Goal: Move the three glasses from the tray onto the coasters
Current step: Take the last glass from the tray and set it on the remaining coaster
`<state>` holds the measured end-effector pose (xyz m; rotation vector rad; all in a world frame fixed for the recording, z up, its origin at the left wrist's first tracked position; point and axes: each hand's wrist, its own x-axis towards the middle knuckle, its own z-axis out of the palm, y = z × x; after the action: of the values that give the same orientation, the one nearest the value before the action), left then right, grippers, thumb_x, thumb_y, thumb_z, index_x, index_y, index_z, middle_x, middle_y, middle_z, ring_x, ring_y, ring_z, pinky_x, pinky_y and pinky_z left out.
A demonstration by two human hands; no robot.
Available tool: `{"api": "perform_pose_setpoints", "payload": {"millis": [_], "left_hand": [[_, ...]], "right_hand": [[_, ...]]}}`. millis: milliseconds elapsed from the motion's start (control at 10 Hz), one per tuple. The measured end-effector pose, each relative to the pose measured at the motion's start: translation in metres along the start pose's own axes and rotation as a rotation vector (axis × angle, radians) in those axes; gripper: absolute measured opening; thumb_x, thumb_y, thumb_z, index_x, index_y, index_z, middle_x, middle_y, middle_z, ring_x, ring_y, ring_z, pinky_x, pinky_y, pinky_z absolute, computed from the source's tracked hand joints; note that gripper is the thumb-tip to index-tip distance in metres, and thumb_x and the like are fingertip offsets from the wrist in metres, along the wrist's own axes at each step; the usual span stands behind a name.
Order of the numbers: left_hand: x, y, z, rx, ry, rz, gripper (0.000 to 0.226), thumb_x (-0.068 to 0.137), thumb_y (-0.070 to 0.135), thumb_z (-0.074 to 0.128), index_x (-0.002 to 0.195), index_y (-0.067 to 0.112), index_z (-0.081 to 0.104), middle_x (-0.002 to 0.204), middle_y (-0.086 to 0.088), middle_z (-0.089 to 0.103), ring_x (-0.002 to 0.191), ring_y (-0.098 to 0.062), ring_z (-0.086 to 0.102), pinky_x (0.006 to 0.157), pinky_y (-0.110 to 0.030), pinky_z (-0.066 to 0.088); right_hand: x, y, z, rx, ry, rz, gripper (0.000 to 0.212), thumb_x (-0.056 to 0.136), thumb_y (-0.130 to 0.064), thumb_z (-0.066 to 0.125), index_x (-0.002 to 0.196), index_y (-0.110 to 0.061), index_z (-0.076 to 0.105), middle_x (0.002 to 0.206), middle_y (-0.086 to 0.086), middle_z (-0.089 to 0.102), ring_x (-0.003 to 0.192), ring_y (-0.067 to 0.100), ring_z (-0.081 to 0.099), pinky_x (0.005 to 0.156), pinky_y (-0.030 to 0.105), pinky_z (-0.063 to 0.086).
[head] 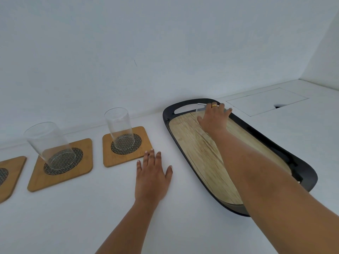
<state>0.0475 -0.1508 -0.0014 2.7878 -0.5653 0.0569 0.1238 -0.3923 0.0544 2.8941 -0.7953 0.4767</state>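
Two glasses on coasters, third glass on tray in right hand grip, left hand flat, empty.

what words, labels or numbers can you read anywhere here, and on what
None: no readable text shows in this view.
The coasters carry only a woven black-and-white pattern, not letters.
The glasses, the tray and the ring on the right hand show no marking.
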Motion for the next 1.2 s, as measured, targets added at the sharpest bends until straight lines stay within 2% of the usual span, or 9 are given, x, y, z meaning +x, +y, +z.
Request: {"api": "perform_pose_setpoints", "payload": {"millis": [100, 200, 300, 400, 500, 600, 900, 1100, 1200], "left_hand": [[0.000, 0.000, 0.000, 0.002, -0.001, -0.001, 0.063, 0.096, 0.047, 0.024, 0.148, 0.014, 0.009, 0.159, -0.007, 0.007, 0.148, -0.021, 0.001, 0.121, -0.040, 0.006], [0.000, 0.000, 0.000, -0.001, -0.002, 0.000, 0.063, 0.096, 0.047, 0.024, 0.148, 0.014, 0.009, 0.159, -0.007, 0.007, 0.148, -0.021, 0.001, 0.121, -0.040, 0.006], [0.001, 0.000, 0.000, -0.006, -0.002, -0.001, 0.064, 0.096, 0.047, 0.024, 0.148, 0.014, 0.009, 0.159, -0.006, 0.007, 0.148, -0.021, 0.001, 0.121, -0.040, 0.006], [0.001, 0.000, 0.000, -0.003, 0.001, -0.001, 0.064, 0.096, 0.047, 0.025, 0.148, 0.014, 0.009, 0.159, -0.007, 0.007, 0.148, -0.021, 0.001, 0.121, -0.040, 0.006], [0.000, 0.000, 0.001, -0.005, 0.005, 0.000, 0.064, 0.095, 0.047, 0.025, 0.148, 0.014, 0.010, 0.159, -0.007, 0.008, 0.148, -0.021, 0.002, 0.121, -0.040, 0.006], [0.001, 0.000, 0.001, -0.009, 0.007, 0.003, 0.064, 0.096, 0.047, 0.025, 0.148, 0.014, 0.010, 0.159, -0.007, 0.008, 0.148, -0.021, 0.002, 0.121, -0.040, 0.007], [-0.001, 0.000, -0.001, -0.013, 0.008, 0.007, 0.063, 0.096, 0.047, 0.024, 0.147, 0.013, 0.010, 0.159, -0.007, 0.009, 0.148, -0.021, 0.002, 0.121, -0.040, 0.006], [-0.008, -0.001, -0.003, -0.052, 0.010, 0.005, 0.061, 0.096, 0.043, 0.027, 0.147, 0.012, 0.013, 0.158, -0.006, 0.015, 0.147, -0.019, 0.006, 0.121, -0.038, 0.008], [-0.016, -0.002, -0.004, -0.076, 0.006, -0.001, 0.060, 0.096, 0.042, 0.028, 0.147, 0.011, 0.015, 0.157, -0.006, 0.018, 0.147, -0.019, 0.009, 0.121, -0.036, 0.008]], "right_hand": [[-0.006, -0.001, -0.004, 0.037, 0.137, 0.016, 0.047, 0.088, -0.044, 0.047, 0.112, -0.004, 0.047, 0.105, 0.015, 0.062, 0.107, 0.035, 0.048, 0.085, 0.045, 0.038], [-0.008, 0.002, -0.001, 0.049, 0.122, 0.015, 0.059, 0.086, -0.053, 0.046, 0.119, -0.004, 0.044, 0.119, 0.017, 0.055, 0.112, 0.036, 0.045, 0.093, 0.051, 0.036], [-0.009, 0.006, 0.004, 0.054, 0.024, 0.007, 0.076, 0.080, -0.065, 0.046, 0.131, -0.010, 0.039, 0.133, 0.015, 0.048, 0.125, 0.037, 0.039, 0.101, 0.061, 0.027], [-0.013, 0.010, 0.009, 0.024, -0.039, -0.004, 0.081, 0.077, -0.070, 0.044, 0.137, -0.016, 0.034, 0.137, 0.013, 0.048, 0.127, 0.035, 0.039, 0.102, 0.064, 0.027], [-0.018, 0.009, 0.010, 0.048, -0.055, -0.014, 0.078, 0.080, -0.066, 0.046, 0.139, -0.017, 0.030, 0.131, 0.013, 0.053, 0.124, 0.034, 0.042, 0.096, 0.056, 0.038], [-0.024, 0.007, 0.008, 0.062, -0.072, -0.020, 0.077, 0.081, -0.060, 0.050, 0.141, -0.017, 0.025, 0.135, 0.014, 0.049, 0.128, 0.035, 0.038, 0.095, 0.052, 0.040], [-0.045, 0.004, -0.007, -0.004, -0.160, -0.023, 0.073, 0.081, -0.035, 0.058, 0.141, -0.015, 0.020, 0.144, 0.016, 0.034, 0.129, 0.038, 0.036, 0.104, 0.058, 0.030], [-0.076, 0.009, -0.017, -0.029, -0.190, -0.021, 0.076, 0.079, -0.030, 0.058, 0.142, -0.015, 0.019, 0.143, 0.015, 0.037, 0.125, 0.037, 0.040, 0.107, 0.058, 0.026], [-0.094, 0.015, -0.025, -0.026, -0.191, -0.048, 0.074, 0.077, -0.030, 0.060, 0.139, -0.014, 0.022, 0.138, 0.015, 0.042, 0.120, 0.036, 0.045, 0.105, 0.053, 0.030]]}}
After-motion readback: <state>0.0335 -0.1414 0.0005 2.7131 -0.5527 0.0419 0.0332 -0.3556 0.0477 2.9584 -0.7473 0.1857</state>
